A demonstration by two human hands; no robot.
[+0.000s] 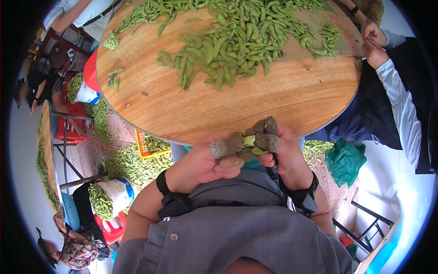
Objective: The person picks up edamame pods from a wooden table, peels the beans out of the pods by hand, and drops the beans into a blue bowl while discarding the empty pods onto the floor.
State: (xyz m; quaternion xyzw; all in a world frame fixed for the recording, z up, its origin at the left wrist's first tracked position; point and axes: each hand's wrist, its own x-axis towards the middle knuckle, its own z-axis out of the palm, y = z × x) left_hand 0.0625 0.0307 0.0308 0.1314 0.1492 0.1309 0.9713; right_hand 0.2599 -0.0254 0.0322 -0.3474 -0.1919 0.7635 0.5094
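Above the table's edge (pixel 182 136), hands (pixel 258 153) pinching a green pod (pixel 249 141), partly hidden by fingers

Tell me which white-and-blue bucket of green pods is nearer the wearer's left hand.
The lower bucket in view, out beyond the left forearm. The upper bucket is farther off, past the round wooden table's left edge.

Looks like an informal shared work room for handling green bean pods. Round wooden table (pixel 301 86) with a loose heap of pods (pixel 237 41); a second table (pixel 47 128), also bearing pods, on the left. Pods strewn over the floor (pixel 82 153), more in white buckets (pixel 119 194) and an orange crate (pixel 141 145). Several people seated around, plastic stools among them.
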